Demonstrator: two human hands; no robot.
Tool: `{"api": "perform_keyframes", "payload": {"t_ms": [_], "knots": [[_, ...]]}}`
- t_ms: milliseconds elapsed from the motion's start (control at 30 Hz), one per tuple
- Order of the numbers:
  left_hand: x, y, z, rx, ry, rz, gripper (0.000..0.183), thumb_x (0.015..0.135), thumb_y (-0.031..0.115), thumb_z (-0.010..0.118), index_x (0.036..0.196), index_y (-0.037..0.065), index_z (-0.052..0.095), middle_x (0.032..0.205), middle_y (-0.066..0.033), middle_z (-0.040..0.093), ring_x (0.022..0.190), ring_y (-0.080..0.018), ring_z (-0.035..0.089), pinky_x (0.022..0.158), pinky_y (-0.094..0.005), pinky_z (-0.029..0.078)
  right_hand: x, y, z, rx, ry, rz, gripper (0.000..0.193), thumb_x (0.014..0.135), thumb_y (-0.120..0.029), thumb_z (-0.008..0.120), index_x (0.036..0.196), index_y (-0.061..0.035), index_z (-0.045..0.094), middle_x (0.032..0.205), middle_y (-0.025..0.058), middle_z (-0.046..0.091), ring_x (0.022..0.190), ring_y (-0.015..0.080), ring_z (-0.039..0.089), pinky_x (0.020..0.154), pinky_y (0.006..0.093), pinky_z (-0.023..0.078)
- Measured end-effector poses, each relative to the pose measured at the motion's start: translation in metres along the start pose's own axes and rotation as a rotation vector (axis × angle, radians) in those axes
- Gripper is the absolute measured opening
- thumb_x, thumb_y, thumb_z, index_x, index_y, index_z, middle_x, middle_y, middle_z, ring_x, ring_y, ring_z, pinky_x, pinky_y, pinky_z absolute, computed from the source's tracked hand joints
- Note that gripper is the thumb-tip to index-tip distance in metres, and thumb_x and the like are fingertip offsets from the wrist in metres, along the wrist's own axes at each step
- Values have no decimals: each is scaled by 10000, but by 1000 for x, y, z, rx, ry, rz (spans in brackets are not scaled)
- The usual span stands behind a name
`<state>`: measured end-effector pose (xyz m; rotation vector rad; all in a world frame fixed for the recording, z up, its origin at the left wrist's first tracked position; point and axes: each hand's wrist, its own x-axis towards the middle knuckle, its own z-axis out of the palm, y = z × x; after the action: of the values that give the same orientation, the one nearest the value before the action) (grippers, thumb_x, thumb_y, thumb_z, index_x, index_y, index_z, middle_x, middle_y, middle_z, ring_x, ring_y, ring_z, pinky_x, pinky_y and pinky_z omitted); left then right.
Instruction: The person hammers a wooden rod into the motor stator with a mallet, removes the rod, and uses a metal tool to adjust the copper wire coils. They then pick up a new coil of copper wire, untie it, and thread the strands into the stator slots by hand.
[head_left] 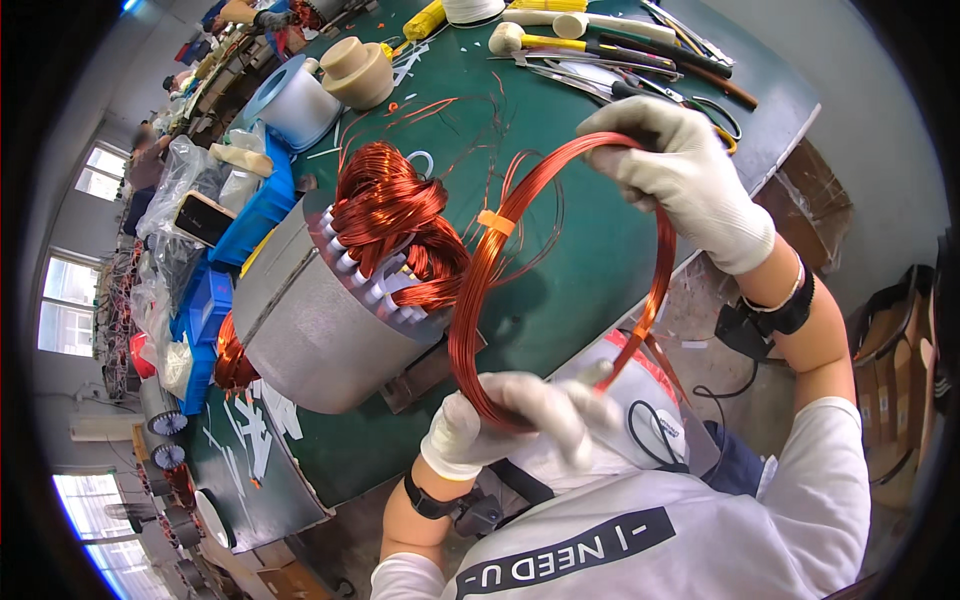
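Loop of copper-red wire [480, 285], banded with orange tape [496, 222], sits at three o'clock from the grey metal cylinder [320, 320] on the green desk [600, 300]. My white-gloved right grip [680, 170] clasps the loop at one o'clock; my white-gloved left grip [515, 415] touches it at seven, fingers blurred, so I cannot tell how closed. Glossy copper windings [385, 195] bulge from the cylinder's one-o'clock end.

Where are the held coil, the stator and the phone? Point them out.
Held coil [472, 300], head view: its left side.
Stator [320, 320], head view: its grey outer shell.
Phone [204, 219], head view: its dark face.
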<state>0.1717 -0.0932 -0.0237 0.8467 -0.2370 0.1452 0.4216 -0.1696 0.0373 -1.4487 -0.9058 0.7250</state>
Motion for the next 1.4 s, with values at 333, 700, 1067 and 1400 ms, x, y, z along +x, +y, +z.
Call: {"api": "perform_keyframes", "payload": {"t_ms": [333,700,1067,1400], "knots": [[6,26,25,-123,174,280,606,1002,603,231,619,167,408,439,51,305,341,-124,239,400,-306,286,-28,-13,-14,-206,-5,-281,447,881,-220,639,1256,11,565,1177,97,615,1048,165,581,936,333,468],[17,24,23,-247,18,236,659,968,662,254,590,157,444,481,29,401,395,-166,349,492,-348,382,-135,64,31,492,-367,379,551,967,-435,554,1309,-7,494,1037,69,612,682,91,502,614,263,442],[-30,33,26,-158,236,179,647,1003,593,254,546,154,388,422,20,310,328,-153,270,366,-326,273,-76,80,-31,940,273,310,305,999,-293,542,1206,-69,524,723,-39,490,462,8,282,402,171,231],[-26,24,10,-54,300,47,645,1008,569,284,512,161,349,389,19,294,306,-152,220,363,-343,291,-63,69,-67,248,1006,-391,404,979,-156,559,1345,-9,472,1199,116,566,1030,169,576,905,291,481]]}}
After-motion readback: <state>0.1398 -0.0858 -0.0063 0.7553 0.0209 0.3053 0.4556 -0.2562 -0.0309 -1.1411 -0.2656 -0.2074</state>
